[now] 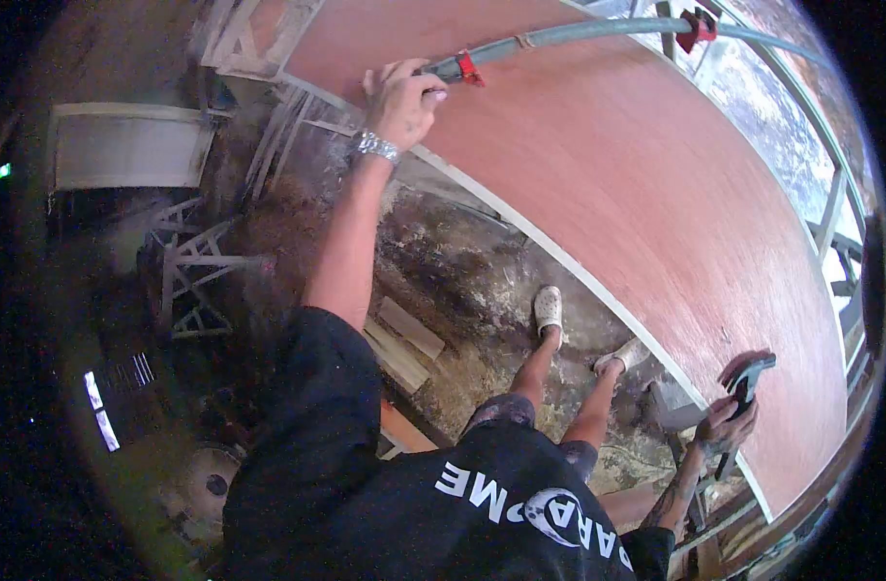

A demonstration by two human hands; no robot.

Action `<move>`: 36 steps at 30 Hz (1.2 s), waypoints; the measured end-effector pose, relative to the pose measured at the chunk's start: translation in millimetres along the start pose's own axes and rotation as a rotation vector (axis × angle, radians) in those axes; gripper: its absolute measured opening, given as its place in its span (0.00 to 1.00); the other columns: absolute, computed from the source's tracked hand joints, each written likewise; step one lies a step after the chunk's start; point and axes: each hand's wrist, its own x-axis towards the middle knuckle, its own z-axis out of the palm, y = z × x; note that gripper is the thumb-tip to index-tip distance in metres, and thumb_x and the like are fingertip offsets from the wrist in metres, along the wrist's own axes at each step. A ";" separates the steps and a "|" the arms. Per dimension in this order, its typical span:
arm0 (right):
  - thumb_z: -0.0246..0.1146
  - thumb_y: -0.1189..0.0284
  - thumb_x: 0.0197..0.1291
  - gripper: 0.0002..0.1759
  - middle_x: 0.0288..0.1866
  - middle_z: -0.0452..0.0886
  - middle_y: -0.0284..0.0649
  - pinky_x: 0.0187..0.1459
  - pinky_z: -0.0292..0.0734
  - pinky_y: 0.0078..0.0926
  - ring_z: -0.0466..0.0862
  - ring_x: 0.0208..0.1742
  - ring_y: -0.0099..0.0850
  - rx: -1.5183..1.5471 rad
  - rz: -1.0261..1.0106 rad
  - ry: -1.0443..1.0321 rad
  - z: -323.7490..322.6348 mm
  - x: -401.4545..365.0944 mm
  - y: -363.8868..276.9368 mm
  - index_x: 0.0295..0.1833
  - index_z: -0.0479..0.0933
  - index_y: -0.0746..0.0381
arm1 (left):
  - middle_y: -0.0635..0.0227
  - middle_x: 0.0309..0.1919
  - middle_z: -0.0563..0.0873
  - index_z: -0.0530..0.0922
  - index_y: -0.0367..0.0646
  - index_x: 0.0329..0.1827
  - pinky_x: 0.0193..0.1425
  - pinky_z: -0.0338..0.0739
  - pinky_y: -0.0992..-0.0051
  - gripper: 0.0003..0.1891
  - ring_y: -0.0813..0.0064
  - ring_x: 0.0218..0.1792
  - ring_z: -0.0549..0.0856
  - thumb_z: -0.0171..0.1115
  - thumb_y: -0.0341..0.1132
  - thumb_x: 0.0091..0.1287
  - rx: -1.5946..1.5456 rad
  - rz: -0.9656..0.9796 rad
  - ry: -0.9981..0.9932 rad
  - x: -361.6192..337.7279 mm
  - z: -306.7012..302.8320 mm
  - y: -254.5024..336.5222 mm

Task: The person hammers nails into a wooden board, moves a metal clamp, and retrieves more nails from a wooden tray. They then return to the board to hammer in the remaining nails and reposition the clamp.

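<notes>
A large reddish-brown plywood sheet (656, 194) with a white edge lies in front of me. Across its far end runs a long grey-green bar or hose (579, 31) with red fittings (467, 68). My left hand (401, 100), with a metal watch on the wrist, is closed around the near end of that bar at the sheet's edge. At the sheet's near corner, my right hand (724, 426) grips a dark tool with a reddish top (748, 373). My feet in pale clogs (548, 310) stand beside the sheet's edge.
The floor (462, 271) is rough and stained, with short wood offcuts (404, 339) by my feet. White frames and trestles (196, 266) and a pale panel (123, 145) stand to the left. A metal frame (830, 203) runs past the sheet's far side.
</notes>
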 end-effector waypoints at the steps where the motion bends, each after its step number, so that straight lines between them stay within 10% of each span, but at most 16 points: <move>1: 0.61 0.64 0.71 0.23 0.56 0.85 0.54 0.56 0.79 0.54 0.85 0.55 0.55 0.007 0.056 -0.038 -2.6 -0.1 -0.8 0.66 0.77 0.65 | 0.70 0.60 0.86 0.92 0.56 0.39 0.72 0.58 0.42 0.05 0.59 0.68 0.76 0.70 0.38 0.64 -0.003 -0.015 -0.009 0.1 3.9 -1.0; 9: 0.55 0.56 0.75 0.25 0.55 0.86 0.55 0.57 0.79 0.52 0.85 0.54 0.55 0.082 0.114 -0.037 -2.6 -3.3 2.1 0.61 0.80 0.65 | 0.68 0.56 0.87 0.91 0.52 0.42 0.70 0.64 0.46 0.06 0.59 0.62 0.80 0.69 0.34 0.65 -0.005 -0.015 0.122 1.8 9.3 8.0; 13: 0.60 0.57 0.66 0.23 0.43 0.86 0.52 0.49 0.77 0.52 0.85 0.45 0.54 -0.003 -0.028 0.150 28.4 -18.8 24.3 0.53 0.80 0.67 | 0.64 0.44 0.90 0.91 0.45 0.44 0.53 0.79 0.65 0.11 0.60 0.47 0.87 0.65 0.22 0.65 -0.565 0.008 -0.018 -26.6 14.9 91.0; 16: 0.59 0.62 0.66 0.23 0.52 0.85 0.55 0.56 0.76 0.55 0.83 0.51 0.57 0.129 0.147 -0.160 -6.4 2.9 3.4 0.58 0.79 0.66 | 0.63 0.40 0.91 0.91 0.43 0.46 0.45 0.82 0.67 0.14 0.61 0.39 0.89 0.64 0.18 0.64 -0.761 0.069 -0.143 -63.3 41.7 168.3; 22: 0.61 0.68 0.64 0.23 0.56 0.82 0.56 0.61 0.73 0.54 0.80 0.57 0.58 0.095 0.183 -0.137 -16.3 18.6 -20.1 0.62 0.77 0.66 | 0.69 0.35 0.92 0.92 0.47 0.43 0.56 0.76 0.67 0.12 0.69 0.39 0.88 0.69 0.21 0.59 -0.942 0.173 -0.252 -96.0 70.6 261.7; 30: 0.66 0.71 0.70 0.26 0.63 0.78 0.56 0.68 0.72 0.48 0.80 0.62 0.53 0.281 0.275 -0.325 -37.3 14.0 0.3 0.70 0.73 0.68 | 0.73 0.38 0.92 0.91 0.48 0.35 0.58 0.74 0.68 0.01 0.70 0.45 0.85 0.75 0.33 0.63 -0.837 0.244 -0.286 -109.2 72.0 223.4; 36: 0.61 0.55 0.75 0.21 0.39 0.81 0.45 0.42 0.77 0.40 0.82 0.40 0.39 0.197 0.346 -0.464 -49.4 -10.6 31.3 0.51 0.79 0.65 | 0.72 0.41 0.93 0.90 0.44 0.37 0.57 0.76 0.69 0.03 0.68 0.46 0.86 0.73 0.29 0.62 -0.763 0.271 -0.229 -113.5 78.4 201.2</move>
